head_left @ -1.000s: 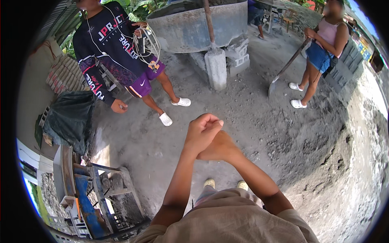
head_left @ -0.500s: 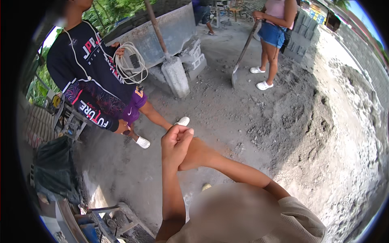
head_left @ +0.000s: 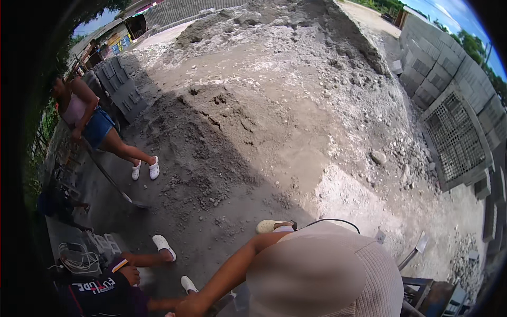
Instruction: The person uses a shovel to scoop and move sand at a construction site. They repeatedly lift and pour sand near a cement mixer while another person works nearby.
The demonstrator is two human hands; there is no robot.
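Note:
My right hand [head_left: 191, 306] is at the lower edge, at the end of my outstretched forearm, beside a person's lower leg. Its fingers are turned away or cut off, and I see nothing held in it. My left hand cannot be made out; at most a pale fingertip shows at the lower edge. Just beyond my right hand is a white clog [head_left: 188, 284] on that person's foot. The person, in a dark printed shirt [head_left: 95, 288], is at the lower left near a coiled white cable [head_left: 79, 260].
Another person in denim shorts [head_left: 99, 128] holds a long-handled shovel [head_left: 115, 187], its blade on the ground. A grey sand and gravel heap [head_left: 211, 142] spreads ahead. Concrete blocks [head_left: 438, 74] and a mesh-filled frame [head_left: 457, 137] line the right. A metal blade [head_left: 422, 242] shows lower right.
The view has swung to the right, so both people now appear farther left. My hands, previously together in mid-view, have shifted to the lower edge, where only the right one shows clearly.

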